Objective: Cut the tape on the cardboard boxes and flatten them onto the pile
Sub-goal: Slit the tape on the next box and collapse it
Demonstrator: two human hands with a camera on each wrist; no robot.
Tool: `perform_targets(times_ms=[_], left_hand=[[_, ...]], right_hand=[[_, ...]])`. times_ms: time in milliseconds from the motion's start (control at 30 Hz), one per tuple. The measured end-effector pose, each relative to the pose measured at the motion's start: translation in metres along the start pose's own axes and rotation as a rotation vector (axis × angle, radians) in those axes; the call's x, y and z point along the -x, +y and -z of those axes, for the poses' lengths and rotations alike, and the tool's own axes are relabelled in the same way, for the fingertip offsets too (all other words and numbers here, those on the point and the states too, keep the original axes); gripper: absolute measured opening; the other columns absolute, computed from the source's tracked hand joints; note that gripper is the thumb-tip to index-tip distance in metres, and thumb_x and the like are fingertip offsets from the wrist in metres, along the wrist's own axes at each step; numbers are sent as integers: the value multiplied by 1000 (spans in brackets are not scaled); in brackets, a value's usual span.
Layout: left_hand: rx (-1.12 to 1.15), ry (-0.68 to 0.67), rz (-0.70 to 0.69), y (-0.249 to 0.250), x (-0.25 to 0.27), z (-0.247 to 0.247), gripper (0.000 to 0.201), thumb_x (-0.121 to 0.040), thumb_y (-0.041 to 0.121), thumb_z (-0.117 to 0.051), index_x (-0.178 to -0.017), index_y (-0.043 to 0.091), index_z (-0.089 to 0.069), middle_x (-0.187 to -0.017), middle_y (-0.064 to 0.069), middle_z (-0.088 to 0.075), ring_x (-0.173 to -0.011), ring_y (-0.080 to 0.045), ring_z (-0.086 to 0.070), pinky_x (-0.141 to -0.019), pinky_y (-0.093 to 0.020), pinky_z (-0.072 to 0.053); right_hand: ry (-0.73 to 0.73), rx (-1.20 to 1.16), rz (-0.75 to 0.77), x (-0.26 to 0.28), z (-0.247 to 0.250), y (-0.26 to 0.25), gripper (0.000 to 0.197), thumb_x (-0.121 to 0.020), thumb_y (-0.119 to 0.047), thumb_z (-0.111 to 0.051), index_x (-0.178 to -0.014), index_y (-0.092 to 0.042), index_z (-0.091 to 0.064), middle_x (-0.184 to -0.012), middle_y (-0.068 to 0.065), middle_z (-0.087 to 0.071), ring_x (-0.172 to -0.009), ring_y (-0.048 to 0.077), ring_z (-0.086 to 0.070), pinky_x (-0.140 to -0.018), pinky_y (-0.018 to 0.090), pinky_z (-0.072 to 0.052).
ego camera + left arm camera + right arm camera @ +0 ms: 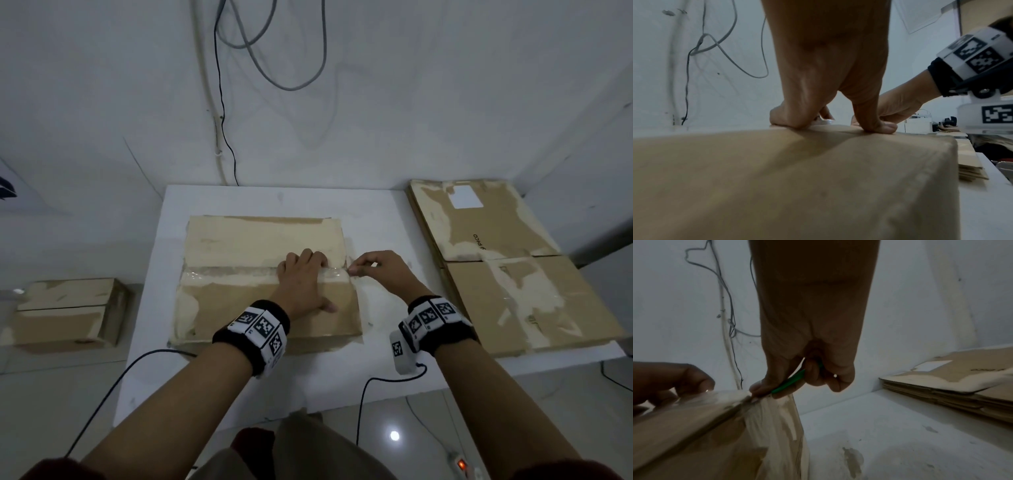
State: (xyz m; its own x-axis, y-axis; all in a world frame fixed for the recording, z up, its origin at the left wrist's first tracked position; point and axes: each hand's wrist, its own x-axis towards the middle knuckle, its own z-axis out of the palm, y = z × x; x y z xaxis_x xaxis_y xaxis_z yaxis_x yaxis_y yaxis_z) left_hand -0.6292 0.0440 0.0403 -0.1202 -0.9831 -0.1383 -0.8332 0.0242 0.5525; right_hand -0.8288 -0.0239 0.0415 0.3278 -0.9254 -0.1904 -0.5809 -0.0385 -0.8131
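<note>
Right hand point(807, 356) (green cutter point(789, 383)) at tape point(239, 272)

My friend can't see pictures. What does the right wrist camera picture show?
The right hand pinches a thin green cutter at the taped corner of a cardboard box. The left hand rests on the box top, and flattened cardboard is piled on the white table nearby.

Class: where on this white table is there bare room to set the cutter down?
Bare table lies between the taped box and the flattened pile, and along the front edge. The right end of the seam is crowded by the left hand and right hand.
</note>
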Motion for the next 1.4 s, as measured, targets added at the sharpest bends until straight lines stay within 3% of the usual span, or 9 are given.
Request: perform_targets(times_ms=[300, 467, 567, 667, 800, 933, 1100, 1300, 1400], left_hand=[[-168, 254, -152, 10, -8, 18, 77, -59, 51, -82, -119, 24, -42, -112, 7, -39, -103, -15, -31, -78, -27, -11], [-287, 486, -269, 18, -6, 30, 49, -62, 15, -77, -104, 19, -51, -93, 1, -51, -82, -20, -51, -74, -32, -22], [-283, 564, -271, 27, 11, 36, 31, -82, 43, -65, -92, 16, -52, -74, 3, -55, -54, -15, -50, -56, -27, -29], [-180, 390, -163, 38, 39, 39, 52, -93, 63, -30, -91, 15, -51, -73, 0, -56, -58, -18, -53, -50, -28, -35], [-254, 45, -46, 35, 62, 13, 58, -93, 64, -34, -115, 12, -46, -113, -8, -47, -99, -26, -48, -85, -39, -43], [-445, -36, -9, 13, 63, -19, 52, -89, 36, -51, -132, 13, -33, -132, -9, -34, -118, -28, -34, -92, -39, -31], [-241, -119, -8, -4, 46, -1, 45, -81, 28, -61, -119, 18, -40, -123, -3, -32, -118, -25, -30, -90, -38, -32], [53, -634, 257, 14, -24, 68, 51, -91, 47, -60, -123, 8, -59, -126, -14, -57, -116, -29, -54, -99, -39, -47], [358, -456, 409, 15, -55, 73, 45, -92, 32, -62, -127, 6, -51, -116, -10, -51, -116, -26, -52, -95, -34, -48]], right_hand=[[26, -128, -136, 35, -11, 19, 12, -86, -5, -69, -79, -12, -76, -77, 0, -73, -64, 3, -63, -68, 22, -49], [404, -384, -249, 47, -18, 34, 21, -92, -30, -67, -98, -11, -73, -86, 0, -67, -64, 8, -49, -61, 26, -40], [469, -459, -248, 46, -9, 38, 19, -95, -29, -63, -95, -14, -74, -85, 5, -64, -64, 15, -42, -64, 31, -39], [476, -404, -222, 41, -3, 33, 20, -96, -31, -62, -92, -15, -74, -87, 8, -69, -62, 16, -43, -61, 30, -38], [434, -452, -186, 30, -5, 20, 20, -96, -26, -61, -105, -11, -69, -95, 9, -73, -63, 8, -53, -62, 25, -42], [351, -440, -129, 17, -8, 6, 16, -98, -27, -59, -109, -17, -66, -90, 6, -76, -57, 7, -55, -58, 24, -46], [342, -213, -35, -5, -3, -1, 18, -99, -31, -55, -101, -23, -71, -93, -6, -74, -90, 6, -68, -68, 23, -40], [268, -42, 33, -32, 2, -7, 15, -93, -19, -66, -106, -20, -72, -89, -8, -67, -80, 0, -58, -69, 9, -40], [237, 6, 46, -46, -2, -8, 9, -90, -21, -69, -98, -20, -73, -89, -7, -67, -78, 1, -57, -68, 12, -42]])
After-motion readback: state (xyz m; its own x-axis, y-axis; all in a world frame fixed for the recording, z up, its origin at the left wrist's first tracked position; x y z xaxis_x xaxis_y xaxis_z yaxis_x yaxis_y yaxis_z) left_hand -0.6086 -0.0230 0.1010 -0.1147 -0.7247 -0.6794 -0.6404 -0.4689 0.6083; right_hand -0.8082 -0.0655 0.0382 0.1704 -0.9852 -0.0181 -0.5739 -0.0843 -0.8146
